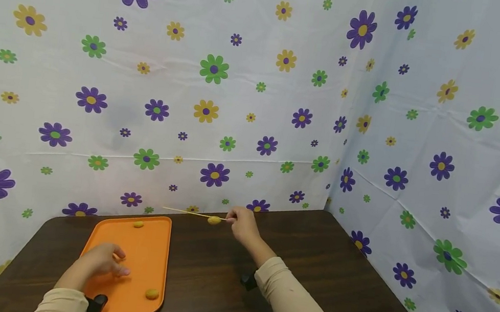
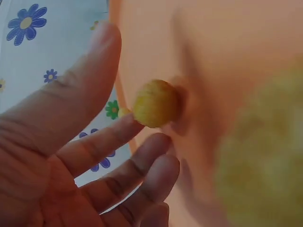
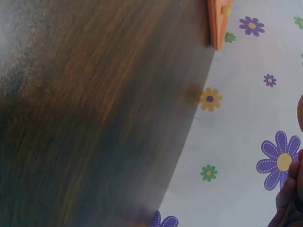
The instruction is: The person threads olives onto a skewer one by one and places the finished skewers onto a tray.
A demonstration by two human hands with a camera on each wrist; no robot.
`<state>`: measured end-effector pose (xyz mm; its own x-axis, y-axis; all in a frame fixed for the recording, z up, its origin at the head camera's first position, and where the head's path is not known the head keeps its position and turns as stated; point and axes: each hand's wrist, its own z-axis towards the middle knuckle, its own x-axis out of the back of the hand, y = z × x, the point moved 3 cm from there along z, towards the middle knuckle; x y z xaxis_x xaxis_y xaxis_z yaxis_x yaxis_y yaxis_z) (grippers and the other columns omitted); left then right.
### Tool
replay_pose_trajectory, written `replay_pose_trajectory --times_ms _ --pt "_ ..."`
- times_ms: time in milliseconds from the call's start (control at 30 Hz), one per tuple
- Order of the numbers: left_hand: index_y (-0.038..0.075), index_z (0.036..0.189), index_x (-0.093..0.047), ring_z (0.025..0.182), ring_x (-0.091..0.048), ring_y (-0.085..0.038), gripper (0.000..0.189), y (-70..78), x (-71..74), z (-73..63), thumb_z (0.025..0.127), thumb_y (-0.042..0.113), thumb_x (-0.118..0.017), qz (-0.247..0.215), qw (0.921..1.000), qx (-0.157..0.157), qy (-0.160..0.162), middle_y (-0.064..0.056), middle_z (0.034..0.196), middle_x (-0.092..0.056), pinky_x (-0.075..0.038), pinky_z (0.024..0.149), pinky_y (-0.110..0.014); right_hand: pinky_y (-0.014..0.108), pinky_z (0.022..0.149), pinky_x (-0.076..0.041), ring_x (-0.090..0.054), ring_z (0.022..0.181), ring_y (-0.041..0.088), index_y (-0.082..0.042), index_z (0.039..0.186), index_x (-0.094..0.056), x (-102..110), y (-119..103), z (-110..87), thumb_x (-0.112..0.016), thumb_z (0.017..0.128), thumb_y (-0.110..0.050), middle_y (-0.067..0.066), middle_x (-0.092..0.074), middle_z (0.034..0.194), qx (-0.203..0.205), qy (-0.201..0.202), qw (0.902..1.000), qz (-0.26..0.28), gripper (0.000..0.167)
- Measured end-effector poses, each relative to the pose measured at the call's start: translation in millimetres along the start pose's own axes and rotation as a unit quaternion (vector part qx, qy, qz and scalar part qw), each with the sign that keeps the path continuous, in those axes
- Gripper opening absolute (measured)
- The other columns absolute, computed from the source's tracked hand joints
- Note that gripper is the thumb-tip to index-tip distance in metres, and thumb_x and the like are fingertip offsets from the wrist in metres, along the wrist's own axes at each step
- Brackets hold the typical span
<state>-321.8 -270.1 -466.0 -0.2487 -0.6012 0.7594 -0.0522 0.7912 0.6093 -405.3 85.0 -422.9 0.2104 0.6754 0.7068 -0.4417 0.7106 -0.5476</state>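
Observation:
Out over the back of the table, my right hand [image 1: 242,225] pinches one end of a thin, pale yellow stick [image 1: 185,212]. A small yellow oval piece [image 1: 214,220] sits on the stick close to the fingers. My left hand [image 1: 101,261] is over the orange tray [image 1: 164,249], fingers spread and loosely bent. In the left wrist view its fingertips are right at a round yellow piece [image 2: 155,105] above the tray surface; the hand hides this piece in the head view. Similar yellow pieces lie near the tray's far edge [image 1: 138,224] and its near right corner [image 1: 152,294].
The tray lies on the left part of a dark wood-grain table [image 1: 311,271]. Flower-printed white sheeting [image 1: 243,129] stands along the table's back and right side. Black wrist mounts [image 1: 96,305] sit at both sleeves.

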Motion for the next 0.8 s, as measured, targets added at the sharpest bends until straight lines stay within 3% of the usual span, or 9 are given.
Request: replay_pose_trajectory --times_ms 167,333,567,800 --pt "-0.008 0.103 -0.065 0.094 -0.063 -0.032 0.040 -1.6 -2.5 -2.0 0.079 0.013 -0.088 0.006 0.9999 -0.015 0.001 -0.016 0.098 -0.068 -0.053 0.088 -0.050 0.030 0.068 -0.051 -0.056 0.074 0.014 -0.007 0.078 -0.070 -0.4 -1.6 -1.3 -0.071 0.090 0.005 0.002 -0.068 0.081 -0.014 -0.011 0.9998 0.007 0.017" --pt "-0.007 0.103 -0.064 0.089 -0.059 -0.028 0.036 -3.6 -5.4 -2.3 0.080 0.009 -0.087 -0.012 0.9999 -0.011 0.001 -0.017 0.097 -0.066 -0.053 0.081 -0.043 0.031 0.068 -0.052 -0.056 0.074 0.015 -0.007 0.081 -0.070 -0.5 -2.8 -3.1 -0.069 0.092 0.004 0.002 -0.067 0.082 -0.033 -0.020 0.9992 0.007 0.016" --pt "-0.004 0.098 -0.063 0.079 -0.053 -0.024 0.027 -4.9 -9.7 0.8 0.080 0.005 -0.083 0.027 0.9988 -0.019 0.036 -0.011 0.088 -0.060 -0.048 0.071 -0.037 0.030 0.066 -0.051 -0.055 0.073 0.015 -0.006 0.084 -0.070 -2.4 -3.6 -6.2 -0.068 0.094 0.002 0.002 -0.066 0.083 -0.047 -0.037 0.9981 0.013 0.013" --pt "-0.003 0.098 -0.057 0.080 -0.051 -0.026 0.030 1.0 -10.3 0.4 0.075 -0.008 -0.076 0.024 0.9968 -0.040 0.065 -0.010 0.087 -0.054 -0.050 0.075 -0.042 0.030 0.068 -0.051 -0.055 0.075 0.014 -0.008 0.083 -0.069 -2.3 -7.6 -7.9 -0.068 0.094 0.003 0.002 -0.067 0.085 -0.040 -0.039 0.9984 0.010 0.016"
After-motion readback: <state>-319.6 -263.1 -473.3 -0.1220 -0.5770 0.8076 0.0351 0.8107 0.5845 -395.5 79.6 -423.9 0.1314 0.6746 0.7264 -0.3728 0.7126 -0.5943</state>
